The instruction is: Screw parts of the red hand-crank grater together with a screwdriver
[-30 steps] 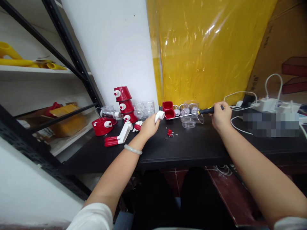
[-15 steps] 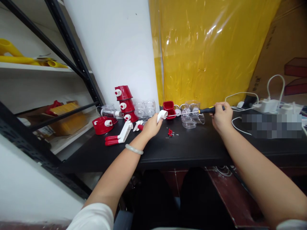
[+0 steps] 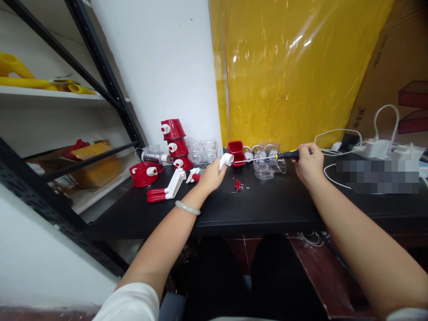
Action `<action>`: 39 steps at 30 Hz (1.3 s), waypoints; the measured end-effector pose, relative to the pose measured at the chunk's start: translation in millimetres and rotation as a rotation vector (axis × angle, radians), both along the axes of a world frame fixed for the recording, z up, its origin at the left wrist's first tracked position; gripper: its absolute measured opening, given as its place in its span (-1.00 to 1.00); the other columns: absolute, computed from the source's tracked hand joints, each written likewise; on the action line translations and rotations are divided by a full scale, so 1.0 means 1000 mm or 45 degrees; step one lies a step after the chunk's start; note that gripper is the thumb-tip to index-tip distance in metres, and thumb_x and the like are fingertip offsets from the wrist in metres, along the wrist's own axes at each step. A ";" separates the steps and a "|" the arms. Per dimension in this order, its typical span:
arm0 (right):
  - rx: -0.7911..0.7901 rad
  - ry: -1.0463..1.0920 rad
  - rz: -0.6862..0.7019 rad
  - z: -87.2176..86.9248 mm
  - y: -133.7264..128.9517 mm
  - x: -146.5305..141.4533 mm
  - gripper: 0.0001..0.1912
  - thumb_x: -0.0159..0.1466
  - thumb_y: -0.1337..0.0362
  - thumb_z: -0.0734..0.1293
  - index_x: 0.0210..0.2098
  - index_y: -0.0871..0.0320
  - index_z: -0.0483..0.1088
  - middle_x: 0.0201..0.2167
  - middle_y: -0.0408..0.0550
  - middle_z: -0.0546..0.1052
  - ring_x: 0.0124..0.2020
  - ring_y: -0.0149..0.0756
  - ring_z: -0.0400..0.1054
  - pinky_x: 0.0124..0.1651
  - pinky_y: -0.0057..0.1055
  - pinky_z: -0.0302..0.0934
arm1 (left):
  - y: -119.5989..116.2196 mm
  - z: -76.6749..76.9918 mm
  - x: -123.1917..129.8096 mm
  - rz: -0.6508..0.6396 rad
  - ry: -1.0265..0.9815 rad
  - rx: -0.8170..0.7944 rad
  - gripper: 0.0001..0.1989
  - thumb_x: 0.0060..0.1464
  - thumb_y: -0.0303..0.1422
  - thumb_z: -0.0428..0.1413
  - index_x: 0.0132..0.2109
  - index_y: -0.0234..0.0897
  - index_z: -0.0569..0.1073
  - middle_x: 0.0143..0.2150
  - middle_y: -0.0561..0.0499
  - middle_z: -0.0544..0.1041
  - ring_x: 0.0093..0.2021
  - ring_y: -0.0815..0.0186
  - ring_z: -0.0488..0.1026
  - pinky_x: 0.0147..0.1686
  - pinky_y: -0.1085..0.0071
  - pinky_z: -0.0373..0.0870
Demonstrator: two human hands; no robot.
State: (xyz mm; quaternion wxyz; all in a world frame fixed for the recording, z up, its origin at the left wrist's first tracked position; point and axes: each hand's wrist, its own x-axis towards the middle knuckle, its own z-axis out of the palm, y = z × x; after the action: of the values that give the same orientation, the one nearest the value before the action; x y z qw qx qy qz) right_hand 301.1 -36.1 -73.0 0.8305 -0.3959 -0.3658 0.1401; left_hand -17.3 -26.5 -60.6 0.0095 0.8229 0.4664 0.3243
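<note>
My left hand (image 3: 213,174) is closed around a white plastic part (image 3: 226,160) with a round, hollow end facing right. In my right hand (image 3: 309,161) is a screwdriver (image 3: 288,154) with a black and yellow handle, held level. Its long shaft points left and its tip is at the opening of the white part; the exact contact is hidden. Below them on the black table (image 3: 267,205) lie small red pieces (image 3: 237,183) and several loose screws (image 3: 247,188). White crank handles with red grips (image 3: 172,187) rest left of my left hand.
A stack of red housings (image 3: 177,146) stands at the back left, beside another red housing (image 3: 143,174) and a metal grater drum (image 3: 154,157). Clear plastic cups (image 3: 265,167) and red containers (image 3: 236,147) line the back. White chargers and cables (image 3: 376,147) lie right; a black shelf frame rises left.
Almost nothing differs. The view has shifted very slightly, while both hands keep their hold and the screwdriver stays at the white part's opening.
</note>
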 end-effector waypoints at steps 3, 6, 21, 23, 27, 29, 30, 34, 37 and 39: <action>0.018 0.007 0.008 0.001 -0.001 -0.001 -0.83 0.06 0.20 0.38 -0.54 0.02 0.28 -0.55 -0.15 0.27 -0.64 -0.40 0.15 -0.69 -0.35 0.10 | 0.002 -0.001 -0.001 0.008 -0.004 0.018 -0.69 0.29 -0.20 -0.08 0.07 -0.24 0.34 -0.09 -0.17 0.56 -0.07 0.05 0.51 -0.12 0.22 0.38; 0.032 0.017 0.007 0.001 -0.002 0.001 -0.83 0.07 0.21 0.35 -0.55 0.02 0.26 -0.57 -0.16 0.25 -0.65 -0.40 0.14 -0.71 -0.37 0.06 | 0.004 -0.002 -0.002 0.047 -0.011 0.030 -0.71 0.28 -0.19 -0.08 0.01 -0.24 0.35 -0.13 -0.19 0.56 -0.11 0.02 0.52 -0.15 0.20 0.38; 0.061 0.014 -0.016 -0.002 -0.002 -0.003 -0.82 0.11 0.16 0.38 -0.47 0.03 0.27 -0.50 -0.16 0.31 -0.60 -0.40 0.19 -0.68 -0.40 0.16 | 0.006 -0.004 0.003 -0.006 -0.242 -0.106 -0.78 0.24 -0.22 -0.01 -0.09 -0.27 0.35 -0.38 -0.06 0.54 -0.34 0.17 0.53 -0.24 0.28 0.41; 0.071 0.029 -0.021 -0.002 -0.001 -0.003 -0.81 0.10 0.16 0.38 -0.47 0.04 0.27 -0.50 -0.17 0.31 -0.61 -0.41 0.18 -0.69 -0.41 0.15 | 0.005 -0.004 0.003 -0.012 -0.251 -0.102 -0.78 0.24 -0.22 -0.01 -0.09 -0.27 0.34 -0.38 -0.06 0.53 -0.34 0.17 0.52 -0.24 0.27 0.41; 0.085 0.034 -0.026 -0.003 0.001 -0.002 -0.77 0.11 0.12 0.40 -0.48 0.05 0.27 -0.50 -0.17 0.32 -0.62 -0.43 0.18 -0.70 -0.42 0.14 | 0.004 -0.004 0.003 -0.015 -0.253 -0.098 -0.79 0.24 -0.23 -0.02 -0.11 -0.27 0.33 -0.37 -0.07 0.52 -0.35 0.17 0.51 -0.26 0.27 0.40; 0.087 0.037 -0.024 -0.002 0.001 -0.002 -0.75 0.11 0.11 0.41 -0.48 0.05 0.27 -0.51 -0.17 0.31 -0.62 -0.42 0.18 -0.70 -0.42 0.15 | 0.004 -0.003 0.003 -0.013 -0.251 -0.099 -0.80 0.24 -0.23 -0.02 -0.12 -0.27 0.33 -0.36 -0.08 0.53 -0.35 0.16 0.51 -0.27 0.27 0.40; 0.091 0.039 -0.025 -0.002 0.001 -0.003 -0.75 0.12 0.11 0.41 -0.48 0.05 0.27 -0.51 -0.17 0.32 -0.62 -0.42 0.19 -0.70 -0.42 0.15 | 0.005 -0.003 0.003 -0.010 -0.249 -0.101 -0.80 0.24 -0.23 -0.02 -0.13 -0.27 0.33 -0.36 -0.09 0.53 -0.34 0.16 0.52 -0.27 0.27 0.40; 0.116 0.029 -0.016 -0.002 0.001 -0.003 -0.76 0.13 0.11 0.40 -0.48 0.04 0.27 -0.52 -0.18 0.32 -0.62 -0.42 0.19 -0.70 -0.41 0.15 | 0.006 -0.004 0.003 0.003 -0.239 -0.101 -0.78 0.24 -0.22 -0.02 -0.11 -0.29 0.33 -0.33 -0.12 0.54 -0.32 0.13 0.53 -0.28 0.26 0.41; 0.112 0.043 -0.022 -0.003 0.001 -0.003 -0.78 0.12 0.14 0.40 -0.48 0.04 0.29 -0.52 -0.18 0.32 -0.63 -0.42 0.17 -0.70 -0.40 0.14 | 0.007 -0.006 0.003 0.001 -0.243 -0.098 -0.77 0.25 -0.22 -0.02 -0.10 -0.29 0.33 -0.33 -0.12 0.54 -0.31 0.13 0.53 -0.28 0.26 0.42; 0.113 0.049 -0.022 -0.003 0.001 -0.002 -0.80 0.12 0.15 0.40 -0.48 0.04 0.30 -0.52 -0.18 0.32 -0.63 -0.42 0.17 -0.70 -0.40 0.14 | 0.008 -0.006 0.002 -0.003 -0.245 -0.097 -0.77 0.25 -0.22 -0.02 -0.09 -0.29 0.33 -0.33 -0.11 0.54 -0.31 0.14 0.53 -0.27 0.26 0.42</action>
State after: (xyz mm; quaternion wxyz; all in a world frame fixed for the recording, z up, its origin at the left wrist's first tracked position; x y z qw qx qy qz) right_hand 298.9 -35.3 -76.3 0.8553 -0.3592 -0.3522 0.1242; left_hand -15.0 -18.9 -66.8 0.0860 0.7877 0.4742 0.3837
